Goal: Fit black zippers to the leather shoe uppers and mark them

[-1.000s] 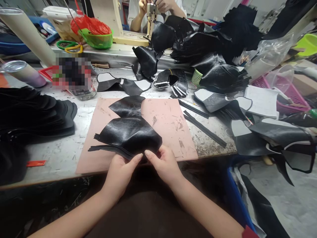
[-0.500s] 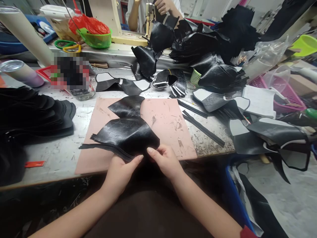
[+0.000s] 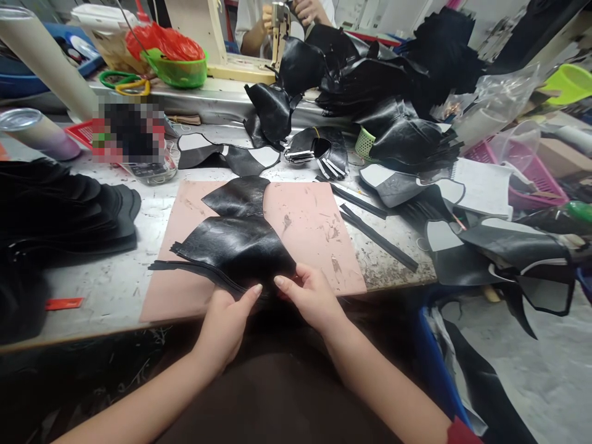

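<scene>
While the black piece (image 3: 238,243) is pinched at its near edge by left hand (image 3: 227,314) and right hand (image 3: 315,297), bare room is seen rightward on the pink board (image 3: 309,228).

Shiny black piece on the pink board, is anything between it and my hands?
Nothing visible blocks the right hand at the near edge of the shiny black piece; by the left hand, a black strip runs along it.

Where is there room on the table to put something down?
The pink board looks bare on its right, between the shiny black piece and the dark strips. A smaller table patch is free between the dark stack and the board. The back and far right are crowded with black pieces.
</scene>
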Demonstrator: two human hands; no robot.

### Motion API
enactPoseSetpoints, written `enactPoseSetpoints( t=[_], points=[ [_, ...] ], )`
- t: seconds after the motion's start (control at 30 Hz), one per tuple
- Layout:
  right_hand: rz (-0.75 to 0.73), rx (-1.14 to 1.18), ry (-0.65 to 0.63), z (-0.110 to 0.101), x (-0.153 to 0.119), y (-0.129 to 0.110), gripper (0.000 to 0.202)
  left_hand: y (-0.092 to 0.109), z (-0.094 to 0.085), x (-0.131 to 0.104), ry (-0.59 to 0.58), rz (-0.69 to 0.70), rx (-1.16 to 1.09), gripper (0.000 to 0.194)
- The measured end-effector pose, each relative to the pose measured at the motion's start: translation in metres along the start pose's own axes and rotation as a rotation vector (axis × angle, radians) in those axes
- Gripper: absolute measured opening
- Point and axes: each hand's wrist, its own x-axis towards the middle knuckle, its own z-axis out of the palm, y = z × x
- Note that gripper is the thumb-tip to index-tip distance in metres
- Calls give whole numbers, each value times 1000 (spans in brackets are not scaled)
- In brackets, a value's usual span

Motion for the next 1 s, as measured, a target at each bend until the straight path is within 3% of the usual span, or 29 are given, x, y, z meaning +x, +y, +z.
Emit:
enactPoseSetpoints(
  t=[0.13,0.3,0.63,0.77,1.0],
  points=[
    [-38,-67,66,4,-4,-5,23,4,6,-2,-122,-93,-100,43],
    [-39,-114,72,5,-4,-9,24,7,7,-3,-95,-87,-56,24],
    [-102,-152,101,7,-6,-10,22,9,11,0,-100,-157,-131,27],
    [-183,-175,75,4,-2,-11,16,9,10,2,-95,-194,-160,24],
    [-128,-237,-23,1,-1,-4,9,8,5,5,-76,-183,-66,25]
  ],
)
